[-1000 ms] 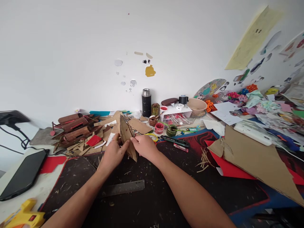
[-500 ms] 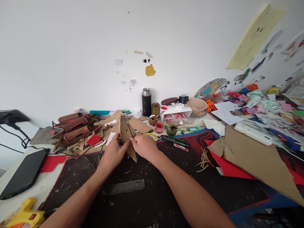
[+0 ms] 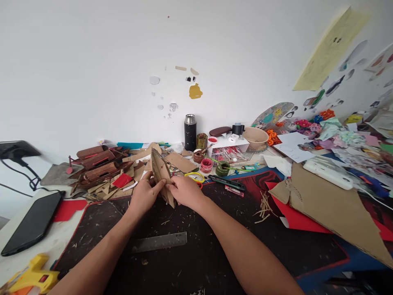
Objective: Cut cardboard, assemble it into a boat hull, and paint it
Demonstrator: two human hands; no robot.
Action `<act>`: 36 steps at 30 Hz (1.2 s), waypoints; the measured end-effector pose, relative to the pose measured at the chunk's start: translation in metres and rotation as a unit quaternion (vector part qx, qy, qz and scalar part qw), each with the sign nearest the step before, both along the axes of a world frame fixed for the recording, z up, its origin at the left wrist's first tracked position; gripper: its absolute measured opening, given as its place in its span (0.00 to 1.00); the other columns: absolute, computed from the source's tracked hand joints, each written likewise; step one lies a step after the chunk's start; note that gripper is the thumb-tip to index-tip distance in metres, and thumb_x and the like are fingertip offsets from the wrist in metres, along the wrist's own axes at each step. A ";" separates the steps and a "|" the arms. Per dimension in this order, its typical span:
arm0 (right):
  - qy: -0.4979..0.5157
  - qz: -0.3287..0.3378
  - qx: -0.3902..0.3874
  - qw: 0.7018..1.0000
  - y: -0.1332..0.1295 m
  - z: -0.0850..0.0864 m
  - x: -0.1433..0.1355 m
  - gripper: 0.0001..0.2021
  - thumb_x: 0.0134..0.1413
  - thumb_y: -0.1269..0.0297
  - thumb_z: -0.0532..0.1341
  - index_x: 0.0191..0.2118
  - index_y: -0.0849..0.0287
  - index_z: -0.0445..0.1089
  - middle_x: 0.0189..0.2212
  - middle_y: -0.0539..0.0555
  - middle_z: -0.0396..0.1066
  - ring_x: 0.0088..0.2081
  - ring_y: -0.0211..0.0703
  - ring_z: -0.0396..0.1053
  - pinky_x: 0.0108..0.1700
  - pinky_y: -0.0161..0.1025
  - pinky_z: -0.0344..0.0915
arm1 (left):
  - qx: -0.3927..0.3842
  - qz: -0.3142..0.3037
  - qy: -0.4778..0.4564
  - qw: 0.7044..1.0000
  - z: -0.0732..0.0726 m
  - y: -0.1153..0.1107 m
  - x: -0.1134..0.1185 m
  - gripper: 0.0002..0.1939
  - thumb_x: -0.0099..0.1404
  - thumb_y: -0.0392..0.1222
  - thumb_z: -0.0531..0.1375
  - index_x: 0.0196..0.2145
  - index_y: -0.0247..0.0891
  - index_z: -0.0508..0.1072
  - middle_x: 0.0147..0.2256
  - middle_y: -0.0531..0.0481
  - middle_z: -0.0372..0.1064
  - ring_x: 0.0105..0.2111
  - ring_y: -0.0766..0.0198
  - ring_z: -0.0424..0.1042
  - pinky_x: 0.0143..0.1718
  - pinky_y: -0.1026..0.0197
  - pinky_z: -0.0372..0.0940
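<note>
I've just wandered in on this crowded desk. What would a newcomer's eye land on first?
Probably the middle, where the person's left hand and right hand hold a pointed, boat-shaped brown piece over the dark mat. After that, perhaps the bright yellow glue gun in the lower left corner, and the black flask standing upright before the white wall.

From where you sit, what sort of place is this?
Probably a craft desk: the yellow glue gun, the cardboard scraps and what look like paint jars suggest it.
</note>
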State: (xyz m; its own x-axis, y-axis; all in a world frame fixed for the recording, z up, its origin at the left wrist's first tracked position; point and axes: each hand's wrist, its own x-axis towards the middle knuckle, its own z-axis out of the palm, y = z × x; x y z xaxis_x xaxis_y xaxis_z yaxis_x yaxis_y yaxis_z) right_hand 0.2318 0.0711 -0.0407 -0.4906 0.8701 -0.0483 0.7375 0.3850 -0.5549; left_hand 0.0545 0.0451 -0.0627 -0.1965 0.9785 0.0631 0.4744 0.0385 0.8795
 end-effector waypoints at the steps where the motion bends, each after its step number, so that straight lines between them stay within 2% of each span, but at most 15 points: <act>1: 0.011 -0.001 -0.013 1.000 0.000 0.001 0.001 0.15 0.77 0.57 0.58 0.42 0.58 0.79 0.32 0.55 0.81 0.37 0.45 0.78 0.37 0.36 0.61 | 0.002 -0.001 -0.005 1.000 0.000 -0.001 0.001 0.28 0.59 0.62 0.65 0.48 0.39 0.71 0.34 0.44 0.83 0.33 0.49 0.81 0.30 0.56 0.69; 4: 0.054 0.002 -0.057 0.997 0.002 0.001 0.002 0.17 0.78 0.59 0.55 0.40 0.58 0.77 0.22 0.50 0.76 0.29 0.41 0.76 0.37 0.35 0.62 | -0.004 0.003 -0.006 1.000 0.003 -0.002 0.002 0.27 0.59 0.62 0.64 0.48 0.40 0.71 0.37 0.42 0.84 0.36 0.46 0.82 0.32 0.54 0.70; 8: 0.108 0.016 -0.113 0.988 0.006 -0.006 0.003 0.18 0.80 0.61 0.52 0.37 0.58 0.73 0.17 0.45 0.70 0.21 0.37 0.72 0.31 0.32 0.61 | -0.015 0.004 -0.010 1.000 0.004 -0.001 0.002 0.27 0.57 0.62 0.65 0.46 0.41 0.70 0.34 0.44 0.83 0.32 0.47 0.81 0.30 0.54 0.69; 14: 0.069 0.010 -0.054 0.996 0.005 0.000 0.005 0.18 0.77 0.59 0.56 0.32 0.58 0.73 0.11 0.43 0.61 0.20 0.39 0.71 0.32 0.33 0.59 | 0.001 -0.003 0.007 1.000 0.004 -0.003 0.004 0.25 0.60 0.61 0.64 0.46 0.42 0.70 0.33 0.46 0.82 0.36 0.46 0.82 0.32 0.54 0.71; 16: 0.060 0.004 -0.057 0.997 0.005 0.001 0.006 0.19 0.77 0.59 0.56 0.32 0.57 0.73 0.10 0.43 0.60 0.20 0.40 0.71 0.32 0.34 0.59 | 0.006 -0.008 0.014 1.000 0.006 -0.005 0.006 0.24 0.61 0.62 0.62 0.47 0.42 0.70 0.33 0.47 0.81 0.35 0.47 0.81 0.34 0.53 0.71; 21: 0.100 -0.007 -0.144 0.984 0.011 -0.002 0.008 0.18 0.76 0.57 0.58 0.32 0.57 0.74 0.11 0.43 0.63 0.19 0.39 0.71 0.31 0.32 0.60 | 0.021 -0.005 0.047 0.999 0.012 -0.009 0.012 0.22 0.63 0.60 0.58 0.47 0.42 0.69 0.32 0.49 0.77 0.33 0.49 0.78 0.36 0.52 0.70; 23: 0.105 -0.014 -0.155 0.982 0.013 -0.004 0.008 0.18 0.75 0.57 0.58 0.32 0.57 0.75 0.11 0.43 0.63 0.19 0.38 0.71 0.31 0.32 0.60 | 0.024 -0.002 0.060 0.998 0.013 -0.011 0.014 0.20 0.64 0.58 0.56 0.46 0.42 0.69 0.32 0.49 0.76 0.34 0.50 0.77 0.38 0.52 0.70; 27: 0.085 -0.011 -0.124 0.989 0.009 -0.005 0.003 0.19 0.76 0.58 0.57 0.33 0.58 0.78 0.12 0.45 0.65 0.21 0.40 0.72 0.33 0.33 0.62 | 0.015 0.020 0.084 0.996 0.012 -0.013 0.018 0.19 0.64 0.60 0.57 0.43 0.45 0.64 0.34 0.48 0.76 0.35 0.49 0.77 0.39 0.51 0.70; 30: 0.044 -0.011 -0.085 0.995 0.003 -0.004 -0.002 0.20 0.76 0.60 0.56 0.34 0.58 0.81 0.16 0.50 0.71 0.24 0.42 0.74 0.35 0.35 0.64 | 0.002 0.033 0.096 0.995 0.009 -0.013 0.021 0.22 0.63 0.64 0.57 0.43 0.45 0.61 0.36 0.45 0.76 0.36 0.46 0.77 0.38 0.49 0.69; 36: 0.003 -0.010 -0.039 0.999 0.000 -0.004 -0.006 0.21 0.75 0.56 0.56 0.38 0.59 0.84 0.26 0.57 0.80 0.31 0.46 0.77 0.35 0.38 0.62 | 0.004 0.052 0.135 0.990 0.008 -0.013 0.022 0.17 0.64 0.61 0.56 0.39 0.47 0.59 0.30 0.48 0.71 0.31 0.46 0.73 0.34 0.52 0.64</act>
